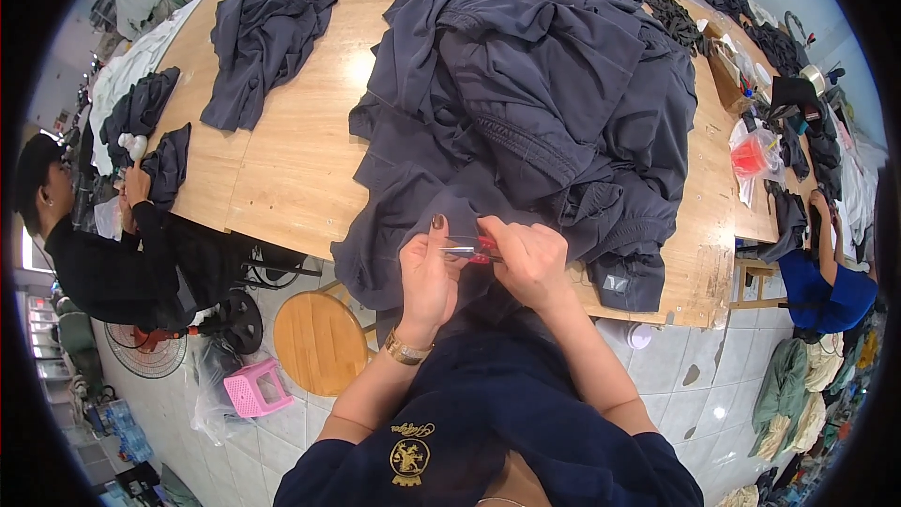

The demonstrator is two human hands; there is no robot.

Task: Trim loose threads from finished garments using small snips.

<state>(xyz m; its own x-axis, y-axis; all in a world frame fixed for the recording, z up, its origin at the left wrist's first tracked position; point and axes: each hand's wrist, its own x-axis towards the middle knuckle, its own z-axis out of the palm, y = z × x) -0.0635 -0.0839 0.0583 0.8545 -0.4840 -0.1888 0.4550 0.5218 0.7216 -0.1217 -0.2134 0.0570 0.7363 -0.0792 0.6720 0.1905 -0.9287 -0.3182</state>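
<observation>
Fingers of a person's right hand [527,263] wrap around the red handles of a small cutting tool [481,250], its silver metal end pointing toward the left hand [425,277]. The left thumb stands upright, its nail painted dark, with the other fingers curled beneath; whether they pinch anything is too small to tell. The tool sits between the two hands, above dark gray fabric at the near edge of a wooden tabletop [296,174]. A gold-toned watch [407,348] circles the left wrist, and a gold emblem [410,460] marks the person's navy shirt [554,437]. Just beyond the hands, a large heap of dark gray garments [554,103] spreads across the tabletop, some with gathered bands, a part of it draping over the near edge. Another dark garment [270,42] lies apart, to the left of the heap. At far left, a co-worker in black [113,268] handles a small white item [132,145]; at far right, another in blue [831,291] reaches toward dark cloth. A round wooden stool [321,343], a pink plastic stool [258,388] and a fan [145,349] stand on the tiled floor [291,427].
</observation>
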